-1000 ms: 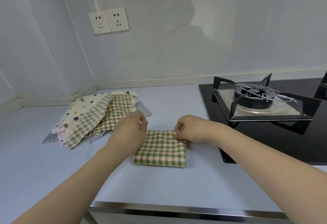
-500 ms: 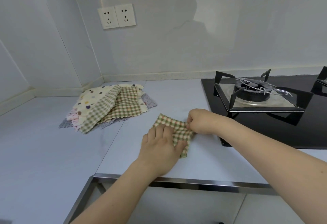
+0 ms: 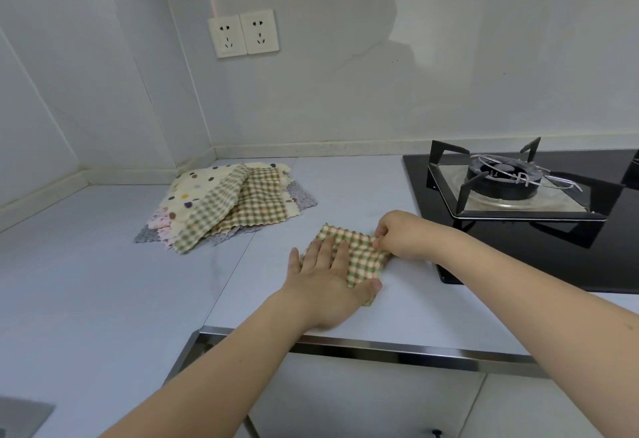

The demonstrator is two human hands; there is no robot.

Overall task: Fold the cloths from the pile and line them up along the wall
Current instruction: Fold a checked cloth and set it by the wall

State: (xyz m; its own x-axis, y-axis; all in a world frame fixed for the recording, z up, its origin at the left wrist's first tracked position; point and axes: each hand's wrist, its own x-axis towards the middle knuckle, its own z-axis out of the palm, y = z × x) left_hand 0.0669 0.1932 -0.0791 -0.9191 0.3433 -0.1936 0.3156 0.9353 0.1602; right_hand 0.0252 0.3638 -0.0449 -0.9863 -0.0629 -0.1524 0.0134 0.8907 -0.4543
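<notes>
A small green-and-cream checked cloth (image 3: 359, 251), folded, lies on the pale counter near its front edge. My left hand (image 3: 325, 285) rests flat on the cloth's left half, fingers spread, pressing it down. My right hand (image 3: 401, 233) pinches the cloth's right edge between thumb and fingers. The pile of cloths (image 3: 228, 202) lies further back on the left, near the wall corner: a dotted cream one, checked ones, and pink and grey ones underneath.
A black gas hob (image 3: 539, 202) with a burner and metal pan support fills the counter to the right, close to my right hand. The wall (image 3: 345, 92) carries two sockets (image 3: 243, 35). A steel strip (image 3: 397, 351) edges the counter front.
The cloth went from a flat rectangle to a smaller fold. My left hand moved from the cloth's far-left corner onto its top and now lies flat. The view shifted slightly.
</notes>
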